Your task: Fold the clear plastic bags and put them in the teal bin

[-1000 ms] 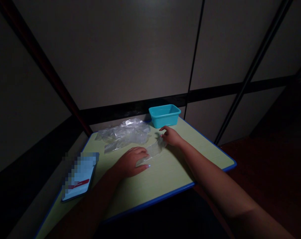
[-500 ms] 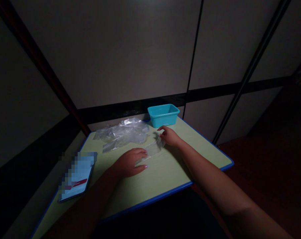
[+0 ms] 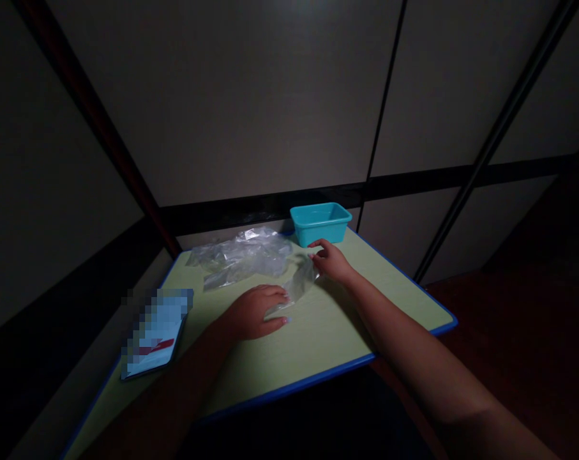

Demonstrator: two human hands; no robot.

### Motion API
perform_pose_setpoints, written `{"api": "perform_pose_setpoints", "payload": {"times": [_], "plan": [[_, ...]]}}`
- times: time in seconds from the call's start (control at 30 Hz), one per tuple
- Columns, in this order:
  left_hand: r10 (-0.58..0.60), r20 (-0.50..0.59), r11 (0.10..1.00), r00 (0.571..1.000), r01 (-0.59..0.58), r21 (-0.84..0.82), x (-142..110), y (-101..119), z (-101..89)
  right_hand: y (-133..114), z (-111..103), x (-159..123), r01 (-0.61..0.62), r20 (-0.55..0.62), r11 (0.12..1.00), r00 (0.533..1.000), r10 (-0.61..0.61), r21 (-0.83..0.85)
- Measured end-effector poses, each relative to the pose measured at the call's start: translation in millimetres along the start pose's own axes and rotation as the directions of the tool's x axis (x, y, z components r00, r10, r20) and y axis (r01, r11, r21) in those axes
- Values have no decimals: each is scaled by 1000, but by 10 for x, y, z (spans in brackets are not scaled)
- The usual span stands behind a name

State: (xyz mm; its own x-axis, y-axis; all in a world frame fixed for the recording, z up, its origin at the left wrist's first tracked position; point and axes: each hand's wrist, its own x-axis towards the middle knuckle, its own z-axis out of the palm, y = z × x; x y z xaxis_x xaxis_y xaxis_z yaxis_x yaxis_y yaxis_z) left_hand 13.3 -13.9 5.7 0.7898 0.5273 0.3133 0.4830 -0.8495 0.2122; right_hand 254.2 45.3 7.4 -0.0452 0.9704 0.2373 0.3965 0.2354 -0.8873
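Note:
A small clear plastic bag (image 3: 301, 286) stretches across the table between my two hands. My right hand (image 3: 332, 260) pinches its far end, thumb against fingers, just in front of the turquoise basket. The near end lies under the fingers of my left hand (image 3: 258, 312), which rests flat with the thumb held apart. A heap of crumpled clear plastic bags (image 3: 246, 255) lies beyond my left hand, toward the back of the table.
The turquoise basket (image 3: 322, 231) stands at the back edge of the pale green, blue-edged table (image 3: 318, 342). At the left lies a tablet (image 3: 159, 332), its screen partly blurred out. Dark-striped panels (image 3: 270, 115) rise behind the table.
My right hand has drawn its end of the small bag slightly up off the table. My left hand stays on the near end. The whole view has shifted slightly.

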Motion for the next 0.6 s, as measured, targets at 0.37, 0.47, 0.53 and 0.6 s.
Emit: {"api": "perform_pose_setpoints", "payload": {"times": [0.37, 0.47, 0.53, 0.6], "plan": [[-1, 24, 1000, 1000, 1, 5, 9, -2, 17, -23, 88, 34, 108, -53, 954, 994, -97, 281], [-2, 33, 1000, 999, 2, 2, 17, 0, 21, -54, 94, 12, 116, -45, 941, 993, -107, 317], [-3, 37, 1000, 999, 3, 2, 23, 2, 19, -76, 98, -6, 116, -40, 941, 993, -109, 319], [-3, 39, 1000, 999, 3, 2, 28, 6, 14, -99, 103, -23, 115, -34, 942, 993, -110, 316]]}}
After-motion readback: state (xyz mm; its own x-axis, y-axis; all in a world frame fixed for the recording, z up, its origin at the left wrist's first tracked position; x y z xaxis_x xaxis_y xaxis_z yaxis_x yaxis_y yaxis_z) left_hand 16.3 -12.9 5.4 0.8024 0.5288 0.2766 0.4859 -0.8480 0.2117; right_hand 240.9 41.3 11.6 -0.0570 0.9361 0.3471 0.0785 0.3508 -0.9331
